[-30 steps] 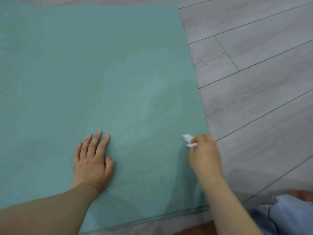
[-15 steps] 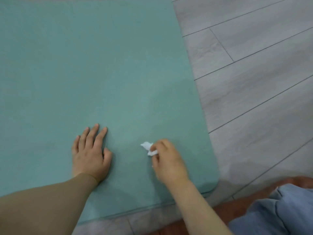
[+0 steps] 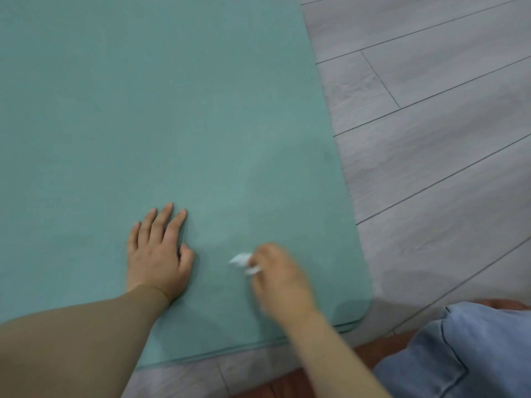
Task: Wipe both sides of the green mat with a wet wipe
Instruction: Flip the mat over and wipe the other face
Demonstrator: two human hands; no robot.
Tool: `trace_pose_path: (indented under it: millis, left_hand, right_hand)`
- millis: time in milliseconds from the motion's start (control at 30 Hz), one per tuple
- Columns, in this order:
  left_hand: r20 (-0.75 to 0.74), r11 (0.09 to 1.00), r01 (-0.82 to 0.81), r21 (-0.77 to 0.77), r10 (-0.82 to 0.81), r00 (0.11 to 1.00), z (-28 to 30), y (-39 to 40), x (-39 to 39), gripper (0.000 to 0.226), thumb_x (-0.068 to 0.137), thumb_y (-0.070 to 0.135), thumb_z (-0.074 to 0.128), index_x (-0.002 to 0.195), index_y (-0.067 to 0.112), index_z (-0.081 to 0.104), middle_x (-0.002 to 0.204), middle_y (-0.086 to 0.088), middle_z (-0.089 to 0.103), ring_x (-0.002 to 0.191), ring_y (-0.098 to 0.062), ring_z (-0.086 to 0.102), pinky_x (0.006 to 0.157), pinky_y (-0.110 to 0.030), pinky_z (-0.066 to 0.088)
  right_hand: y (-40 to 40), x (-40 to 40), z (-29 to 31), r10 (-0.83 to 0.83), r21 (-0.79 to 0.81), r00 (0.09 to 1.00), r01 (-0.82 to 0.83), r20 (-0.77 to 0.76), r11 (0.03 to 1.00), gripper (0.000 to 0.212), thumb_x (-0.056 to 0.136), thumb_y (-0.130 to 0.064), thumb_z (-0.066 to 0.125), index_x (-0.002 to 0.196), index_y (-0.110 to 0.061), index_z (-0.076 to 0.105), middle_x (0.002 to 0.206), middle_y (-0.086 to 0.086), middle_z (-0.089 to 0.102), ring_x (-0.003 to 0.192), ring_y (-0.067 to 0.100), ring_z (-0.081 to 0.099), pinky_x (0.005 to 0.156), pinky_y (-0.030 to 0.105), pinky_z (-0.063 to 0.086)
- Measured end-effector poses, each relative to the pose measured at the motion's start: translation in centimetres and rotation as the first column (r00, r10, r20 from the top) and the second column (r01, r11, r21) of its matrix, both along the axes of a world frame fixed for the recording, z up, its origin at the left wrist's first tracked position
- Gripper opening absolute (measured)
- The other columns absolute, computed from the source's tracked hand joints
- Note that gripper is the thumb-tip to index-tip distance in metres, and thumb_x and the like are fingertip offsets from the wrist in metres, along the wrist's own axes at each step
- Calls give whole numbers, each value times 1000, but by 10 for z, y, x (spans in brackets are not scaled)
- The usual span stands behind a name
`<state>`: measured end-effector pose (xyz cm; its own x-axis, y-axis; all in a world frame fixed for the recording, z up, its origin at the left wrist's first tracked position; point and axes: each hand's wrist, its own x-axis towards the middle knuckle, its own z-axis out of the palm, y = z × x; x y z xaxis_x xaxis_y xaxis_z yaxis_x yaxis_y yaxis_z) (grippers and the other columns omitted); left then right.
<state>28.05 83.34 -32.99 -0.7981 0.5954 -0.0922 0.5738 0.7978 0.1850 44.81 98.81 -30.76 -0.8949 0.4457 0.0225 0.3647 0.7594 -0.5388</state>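
The green mat (image 3: pixel 172 110) lies flat on the grey floor and fills most of the view; its rounded near right corner shows at the lower right. My left hand (image 3: pixel 158 254) rests flat on the mat near its front edge, fingers straight and pointing away from me. To its right, my right hand (image 3: pixel 281 280) grips a small crumpled white wet wipe (image 3: pixel 244 261) and holds it against the mat. Most of the wipe is hidden under my curled fingers. A faint darker damp patch shows on the mat beyond my right hand.
Grey wood-look floor planks (image 3: pixel 431 168) run along the mat's right side and in front of it. My knee in blue denim (image 3: pixel 459 354) sits at the lower right corner, beside the mat's near corner.
My right hand has swept the wipe leftward from the mat's right edge toward my left hand, then shifted slightly back. My left hand has stayed flat in place.
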Motion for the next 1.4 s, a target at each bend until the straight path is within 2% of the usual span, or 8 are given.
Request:
trace_pose_path:
  millis: [200,367,500,767,900,1033,1233,1400]
  left_hand:
    - [6,1000,4,27,-4,1000,-1,-2,0,68,80,36,34,143,18,49,153,-9,41,143,-31,31,119,-45,14]
    - [16,999,-7,43,7,1000,0,0,1,69,79,37,33,143,18,49,153,-9,42,144,-30,31,119,-46,13]
    - [22,1000,-7,30,6,1000,1,-2,1,70,79,37,32,144,18,48,155,-8,40,145,-30,28,120,-45,11]
    - [34,1000,-8,23,7,999,1,-3,2,70,80,37,31,146,20,45,157,-6,36,148,-27,24,121,-43,6]
    - [25,1000,-11,29,10,1000,2,-1,2,70,79,37,31,145,19,46,156,-7,38,146,-28,26,121,-44,9]
    - [27,1000,-8,25,7,1000,2,-1,3,71,78,37,31,146,20,46,156,-7,37,147,-28,26,121,-46,11]
    - [27,1000,-14,26,13,1000,1,-2,3,70,80,36,31,146,20,45,157,-6,36,147,-27,25,121,-42,7]
    - [27,999,-19,41,18,999,2,-1,2,70,79,36,32,145,19,46,156,-7,37,147,-28,25,120,-42,7]
  right_hand:
    - [114,54,16,-770,157,554,770,317,618,19,86,-5,50,97,-4,65,112,20,54,93,38,56,78,37,44]
    - [-8,15,2,-176,2,973,178,151,984,18,79,-10,51,93,-10,62,101,11,56,86,30,61,77,34,52]
    - [-72,8,14,369,-105,928,-361,59,926,20,87,-20,50,102,-15,63,99,4,58,85,22,63,66,25,54]
    - [83,70,21,-712,206,593,696,375,688,12,88,-10,52,95,-5,61,107,20,54,91,39,56,73,39,44]
    - [-6,37,15,-138,-2,961,143,241,990,20,82,-16,49,98,-13,61,102,9,52,81,32,58,67,37,49]
    - [-64,25,22,574,-150,809,-557,123,817,28,81,-22,43,105,-21,58,96,6,58,80,26,60,60,29,51]
    - [70,81,18,-525,173,746,502,410,848,14,82,-7,49,87,-11,62,101,15,56,87,37,57,69,38,46]
    - [8,61,16,-190,66,928,178,320,982,20,77,-9,53,95,-11,60,97,11,52,78,37,59,65,41,51]
